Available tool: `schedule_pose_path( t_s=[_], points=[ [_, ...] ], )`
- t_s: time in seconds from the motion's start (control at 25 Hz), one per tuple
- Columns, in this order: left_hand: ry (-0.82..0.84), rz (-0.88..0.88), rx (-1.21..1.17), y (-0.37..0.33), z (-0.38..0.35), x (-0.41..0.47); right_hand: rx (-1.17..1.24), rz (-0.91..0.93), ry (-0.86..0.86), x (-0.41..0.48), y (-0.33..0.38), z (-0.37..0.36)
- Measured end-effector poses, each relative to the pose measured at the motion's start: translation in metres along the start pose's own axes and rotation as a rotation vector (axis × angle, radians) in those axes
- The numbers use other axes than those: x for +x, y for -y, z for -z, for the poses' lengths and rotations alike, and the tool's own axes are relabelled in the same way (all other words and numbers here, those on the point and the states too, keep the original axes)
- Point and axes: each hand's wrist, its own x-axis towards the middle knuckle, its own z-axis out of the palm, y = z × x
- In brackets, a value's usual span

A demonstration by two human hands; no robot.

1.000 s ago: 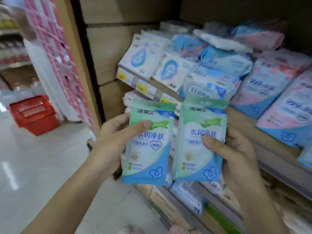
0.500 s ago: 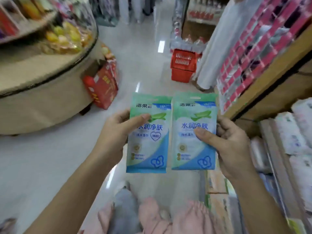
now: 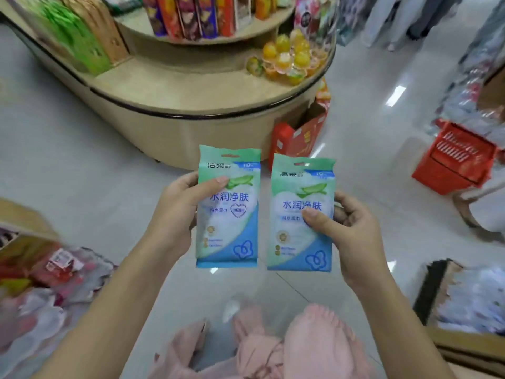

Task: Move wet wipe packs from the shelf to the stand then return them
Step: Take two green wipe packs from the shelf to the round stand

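Note:
I hold two green-and-blue wet wipe packs upright in front of me, side by side and slightly apart. My left hand [image 3: 175, 214] grips the left pack [image 3: 228, 231] by its left edge, thumb across the front. The right pack [image 3: 297, 236] is gripped by my right hand [image 3: 352, 236] at its right edge, thumb on the front. A round beige stand [image 3: 191, 88] stands ahead, beyond the packs, with snack bags on its tiers and a bare patch on its lower ledge. The wipe shelf is out of view.
Orange jelly cups [image 3: 287, 60] sit on the stand's right side. A red carton [image 3: 297, 138] leans at its base. A red basket [image 3: 456, 162] stands on the floor at right. Packaged goods [image 3: 49, 274] lie at lower left, a box of goods [image 3: 464, 302] at lower right.
My view has swung left, away from the wipe shelf to the round stand, which now lies straight ahead. Both hands keep their packs, now held slightly further apart.

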Motion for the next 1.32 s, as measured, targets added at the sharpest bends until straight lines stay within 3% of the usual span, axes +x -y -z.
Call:
schedule_pose_path(
  t_s=[0.24,0.68,0.92,1.32],
  points=[
    [-0.135,-0.04,-0.051,-0.054,0.059,0.099,-0.013,-0.062,0.153,0.114,0.004,-0.091],
    [-0.302,0.022,-0.175,-0.126,0.08,0.336,-0.088,-0.117,0.252,0.391,0.038,-0.183],
    [-0.3,0.058,-0.196,-0.158,0.098,0.455,-0.111,-0.198,0.235,0.512,0.045,-0.22],
    [-0.17,0.226,-0.083,-0.166,0.125,0.69,-0.152,-0.402,0.091,0.7,-0.014,-0.269]
  ],
)
